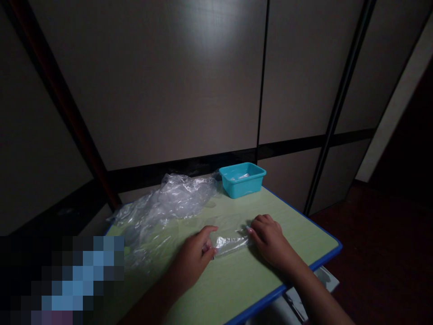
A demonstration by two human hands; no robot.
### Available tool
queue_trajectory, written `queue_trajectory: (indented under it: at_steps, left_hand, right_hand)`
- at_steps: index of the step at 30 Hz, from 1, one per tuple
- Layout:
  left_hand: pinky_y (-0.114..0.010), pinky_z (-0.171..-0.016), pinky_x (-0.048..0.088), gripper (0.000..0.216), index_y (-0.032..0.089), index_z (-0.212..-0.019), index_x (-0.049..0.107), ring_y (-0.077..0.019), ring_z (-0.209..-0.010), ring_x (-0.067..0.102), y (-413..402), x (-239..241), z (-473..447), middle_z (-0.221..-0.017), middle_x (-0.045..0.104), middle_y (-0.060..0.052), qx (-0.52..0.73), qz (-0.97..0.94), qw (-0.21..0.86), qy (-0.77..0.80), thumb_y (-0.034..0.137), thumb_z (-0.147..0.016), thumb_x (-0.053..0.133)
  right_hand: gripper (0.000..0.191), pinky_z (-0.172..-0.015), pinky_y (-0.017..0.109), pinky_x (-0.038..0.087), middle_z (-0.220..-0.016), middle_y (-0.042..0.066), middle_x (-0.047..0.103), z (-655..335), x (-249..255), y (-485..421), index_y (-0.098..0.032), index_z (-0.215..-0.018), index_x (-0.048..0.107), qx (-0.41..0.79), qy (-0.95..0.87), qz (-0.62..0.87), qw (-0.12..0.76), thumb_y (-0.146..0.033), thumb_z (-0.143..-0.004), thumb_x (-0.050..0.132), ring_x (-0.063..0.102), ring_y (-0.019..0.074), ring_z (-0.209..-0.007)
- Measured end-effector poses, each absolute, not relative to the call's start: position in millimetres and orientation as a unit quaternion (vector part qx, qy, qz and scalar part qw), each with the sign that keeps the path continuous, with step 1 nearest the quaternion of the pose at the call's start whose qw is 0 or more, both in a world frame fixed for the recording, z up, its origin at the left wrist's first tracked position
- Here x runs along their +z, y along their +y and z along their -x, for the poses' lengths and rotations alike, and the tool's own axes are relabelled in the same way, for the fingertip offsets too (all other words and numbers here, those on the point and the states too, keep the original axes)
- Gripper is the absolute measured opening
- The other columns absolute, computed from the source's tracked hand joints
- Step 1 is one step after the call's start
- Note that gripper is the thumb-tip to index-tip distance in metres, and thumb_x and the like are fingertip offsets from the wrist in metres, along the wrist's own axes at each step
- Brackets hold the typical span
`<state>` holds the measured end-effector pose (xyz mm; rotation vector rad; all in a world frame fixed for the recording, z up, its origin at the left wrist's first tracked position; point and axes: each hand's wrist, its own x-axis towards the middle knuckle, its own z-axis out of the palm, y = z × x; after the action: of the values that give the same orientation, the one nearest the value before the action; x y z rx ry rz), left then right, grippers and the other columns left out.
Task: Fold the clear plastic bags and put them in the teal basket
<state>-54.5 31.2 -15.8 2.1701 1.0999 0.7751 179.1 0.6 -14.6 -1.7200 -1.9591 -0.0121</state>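
A small clear plastic bag (230, 242) lies across the table between my two hands. My left hand (199, 249) has its thumb and fingers closed at the bag's left end. At the other end, my right hand (268, 234) pinches the plastic with thumb and curled fingers. The bag is see-through and shiny, and I cannot make out anything inside it. Behind the hands stands a turquoise plastic basket (244, 186) with some clear, shiny pieces in it. Left of the basket spreads a large heap of crumpled clear plastic (179, 196).
The light green table (297, 225) has a blue edge. Tall wardrobe panels (189, 90) rise right behind it. Below the front right edge, a pale object (326, 278) shows partly. The dark reddish floor (379, 253) lies to the right. A pixelated patch hides the lower left.
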Motion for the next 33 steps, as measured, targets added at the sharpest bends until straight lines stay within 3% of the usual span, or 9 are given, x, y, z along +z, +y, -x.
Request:
queue_trajectory:
  at_steps: [5, 15, 21, 25, 29, 33]
  left_hand:
    - [-0.022, -0.068, 0.039, 0.039, 0.024, -0.115, 0.050, -0.0152, -0.075, 0.056, 32.2, -18.2, 56.5, -0.082, 0.058, 0.001, 0.290, -0.812, 0.281, 0.422, 0.016, -0.077, 0.051]
    - [-0.022, -0.063, 0.040, 0.041, 0.023, -0.116, 0.050, -0.0137, -0.066, 0.053, 35.7, -21.6, 55.9, -0.071, 0.055, 0.004, 0.294, -0.828, 0.251, 0.406, 0.013, -0.076, 0.051]
    - [-0.034, -0.087, 0.040, 0.036, 0.022, -0.112, 0.057, -0.0215, -0.098, 0.050, 35.9, -10.2, 57.3, -0.102, 0.056, -0.006, 0.345, -0.855, 0.106, 0.372, 0.016, -0.077, 0.055]
    - [-0.042, -0.098, 0.031, 0.029, 0.025, -0.108, 0.061, -0.0236, -0.110, 0.047, 30.8, -3.2, 57.8, -0.110, 0.059, -0.006, 0.285, -0.897, 0.068, 0.330, 0.023, -0.080, 0.056]
    - [-0.046, -0.108, 0.012, 0.047, 0.030, -0.127, 0.046, -0.0232, -0.126, 0.036, 26.0, -4.3, 58.5, -0.131, 0.049, -0.002, 0.163, -0.942, 0.114, 0.270, 0.037, -0.082, 0.057]
    - [-0.047, -0.108, 0.011, 0.057, 0.033, -0.135, 0.033, -0.0230, -0.130, 0.030, 25.8, -6.7, 60.0, -0.140, 0.036, -0.002, 0.092, -0.952, 0.165, 0.241, 0.043, -0.083, 0.054]
  right_hand:
    - [0.025, -0.072, 0.030, 0.030, -0.080, 0.003, 0.055, -181.6, -16.4, 1.9, -0.018, -0.068, 0.055, 0.006, -0.721, 0.639, 0.269, -0.027, -0.089, 0.043, 0.046, 0.0177, -0.083]
    - [0.018, -0.072, 0.031, 0.025, -0.077, 0.004, 0.054, -178.6, -20.8, -0.8, -0.018, -0.064, 0.055, -0.063, -0.714, 0.661, 0.221, -0.022, -0.081, 0.049, 0.044, 0.0190, -0.083]
    - [0.013, -0.072, 0.031, 0.025, -0.080, 0.004, 0.053, -176.4, -19.4, -3.1, -0.018, -0.067, 0.053, -0.087, -0.719, 0.655, 0.215, -0.019, -0.079, 0.047, 0.043, 0.0193, -0.084]
    - [0.010, -0.073, 0.031, 0.025, -0.080, 0.005, 0.053, -175.3, -18.0, -4.1, -0.018, -0.068, 0.053, -0.089, -0.718, 0.659, 0.205, -0.015, -0.076, 0.047, 0.043, 0.0195, -0.084]
    - [0.009, -0.074, 0.032, 0.025, -0.081, 0.006, 0.054, -174.6, -15.7, -5.2, -0.018, -0.069, 0.053, -0.088, -0.721, 0.660, 0.195, -0.015, -0.075, 0.047, 0.043, 0.0203, -0.086]
    - [0.009, -0.074, 0.032, 0.026, -0.082, 0.006, 0.054, -174.4, -14.7, -5.5, -0.018, -0.071, 0.054, -0.089, -0.721, 0.660, 0.188, -0.017, -0.076, 0.047, 0.043, 0.0209, -0.086]
